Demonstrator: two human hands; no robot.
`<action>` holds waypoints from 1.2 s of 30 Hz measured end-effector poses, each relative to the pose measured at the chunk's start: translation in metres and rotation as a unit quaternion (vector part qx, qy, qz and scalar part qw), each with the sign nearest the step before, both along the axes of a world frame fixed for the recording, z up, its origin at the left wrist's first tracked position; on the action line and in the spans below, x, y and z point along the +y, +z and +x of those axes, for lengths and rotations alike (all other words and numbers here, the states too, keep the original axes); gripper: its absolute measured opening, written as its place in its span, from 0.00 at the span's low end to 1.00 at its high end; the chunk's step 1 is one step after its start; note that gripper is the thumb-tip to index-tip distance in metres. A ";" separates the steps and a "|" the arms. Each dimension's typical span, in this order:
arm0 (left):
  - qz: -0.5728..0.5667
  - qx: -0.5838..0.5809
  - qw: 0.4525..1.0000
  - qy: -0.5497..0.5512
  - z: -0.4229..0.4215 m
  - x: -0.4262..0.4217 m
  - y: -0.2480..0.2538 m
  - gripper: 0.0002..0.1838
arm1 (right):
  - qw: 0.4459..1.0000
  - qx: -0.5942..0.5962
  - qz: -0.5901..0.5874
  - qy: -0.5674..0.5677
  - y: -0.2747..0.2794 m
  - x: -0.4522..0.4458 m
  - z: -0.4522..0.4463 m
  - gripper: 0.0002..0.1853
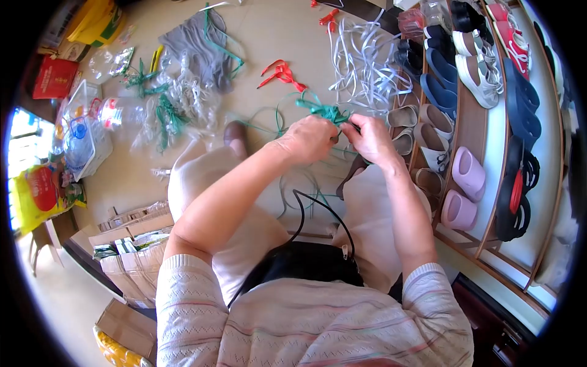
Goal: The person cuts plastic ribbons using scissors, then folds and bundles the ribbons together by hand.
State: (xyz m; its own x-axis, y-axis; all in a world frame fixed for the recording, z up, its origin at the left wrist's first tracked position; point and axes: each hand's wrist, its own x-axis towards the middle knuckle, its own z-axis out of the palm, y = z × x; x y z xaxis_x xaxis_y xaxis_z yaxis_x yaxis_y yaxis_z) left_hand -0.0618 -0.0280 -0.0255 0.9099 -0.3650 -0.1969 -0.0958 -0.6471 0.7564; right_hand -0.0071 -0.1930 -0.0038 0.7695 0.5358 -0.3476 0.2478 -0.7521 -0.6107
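Observation:
My left hand is closed around a tangled bundle of green plastic string, which sticks out beyond its fingers. Close beside it, my right hand pinches the right end of the same bundle, thumb and fingers together. Both hands are above the floor, between my knees. Loose green strands trail from the bundle to the left and lie on the floor below. Red string pieces lie just beyond the hands. A heap of white plastic straps is on the floor to the right of them.
A wooden shoe rack with sandals and shoes stands along the right. At left are clear plastic bags, grey cloth, a white basket, a large clear bottle and a yellow bucket. A cardboard box sits lower left.

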 end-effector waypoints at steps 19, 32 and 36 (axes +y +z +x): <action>-0.613 0.260 0.744 0.044 0.014 0.023 0.030 0.07 | 0.664 0.541 0.514 0.046 0.025 -0.005 -0.009 0.15; -0.391 0.186 0.900 0.055 0.014 0.030 0.037 0.12 | 0.787 0.392 0.444 -0.170 0.017 0.010 -0.016 0.13; -0.396 0.245 0.884 0.047 0.017 0.031 0.039 0.13 | 0.795 0.386 0.432 -0.181 0.018 0.009 -0.016 0.13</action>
State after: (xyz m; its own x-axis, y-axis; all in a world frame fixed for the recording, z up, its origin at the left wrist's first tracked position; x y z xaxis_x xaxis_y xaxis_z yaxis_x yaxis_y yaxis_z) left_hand -0.0450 0.0029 0.0136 0.8206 -0.4913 -0.2921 0.3944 0.1168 0.9115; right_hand -0.0228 -0.1837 0.0139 0.6642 0.6232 -0.4129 -0.5881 0.0946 -0.8032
